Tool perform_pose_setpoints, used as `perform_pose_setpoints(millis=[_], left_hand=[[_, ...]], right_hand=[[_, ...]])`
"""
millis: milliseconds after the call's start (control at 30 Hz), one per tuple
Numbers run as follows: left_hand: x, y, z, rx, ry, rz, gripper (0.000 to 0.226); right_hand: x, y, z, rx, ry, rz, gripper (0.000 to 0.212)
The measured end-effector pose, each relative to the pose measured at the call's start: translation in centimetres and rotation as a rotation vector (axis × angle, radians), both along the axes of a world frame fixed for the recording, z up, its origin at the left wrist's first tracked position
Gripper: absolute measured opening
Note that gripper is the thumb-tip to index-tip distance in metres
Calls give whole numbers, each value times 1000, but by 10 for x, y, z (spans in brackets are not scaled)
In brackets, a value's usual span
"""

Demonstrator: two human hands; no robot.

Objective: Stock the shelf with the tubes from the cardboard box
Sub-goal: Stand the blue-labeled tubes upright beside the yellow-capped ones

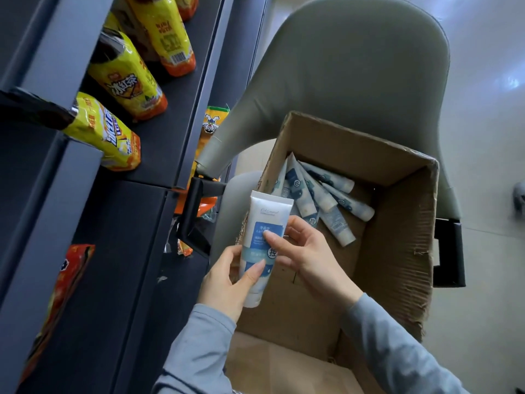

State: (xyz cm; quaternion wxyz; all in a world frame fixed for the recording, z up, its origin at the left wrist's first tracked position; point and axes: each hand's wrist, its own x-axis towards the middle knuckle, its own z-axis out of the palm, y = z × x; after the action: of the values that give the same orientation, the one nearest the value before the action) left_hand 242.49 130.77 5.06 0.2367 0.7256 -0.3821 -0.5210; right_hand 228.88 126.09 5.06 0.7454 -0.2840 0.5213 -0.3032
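A white and blue tube [262,223] is held upright over the near left corner of the open cardboard box [397,223]. My left hand [227,282] grips its lower part, thumb across the front. My right hand [306,251] pinches it from the right, thumb on the blue label. Several more tubes [321,194] lie fanned out on the box floor at the far left. The dark shelf [136,251] stands to the left, its lower board bare beside my hands.
The box rests on a grey office chair [355,66] with black armrests [196,211]. Yellow bottles [127,81] stand on the upper shelf board. A red packet [68,280] lies at the lower left. Orange packets [210,132] hang between shelf and chair.
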Motion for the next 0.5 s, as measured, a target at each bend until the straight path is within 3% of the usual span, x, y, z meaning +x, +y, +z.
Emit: perform_pose_setpoints(millis=[200,333,400,500], left_hand=[[5,5,0,2,149,69,22],[9,10,0,-24,212,181,37],[12,10,-1,-37,237,233,32],[16,9,-2,-39,259,281,21]], right_hand=[[-5,-20,-15,-6,-31,-18,31],[-21,-48,-62,-82,369,-174,16],[-26,-59,-88,-149,583,-131,28],[-27,-74,-115,-220,751,29,46]])
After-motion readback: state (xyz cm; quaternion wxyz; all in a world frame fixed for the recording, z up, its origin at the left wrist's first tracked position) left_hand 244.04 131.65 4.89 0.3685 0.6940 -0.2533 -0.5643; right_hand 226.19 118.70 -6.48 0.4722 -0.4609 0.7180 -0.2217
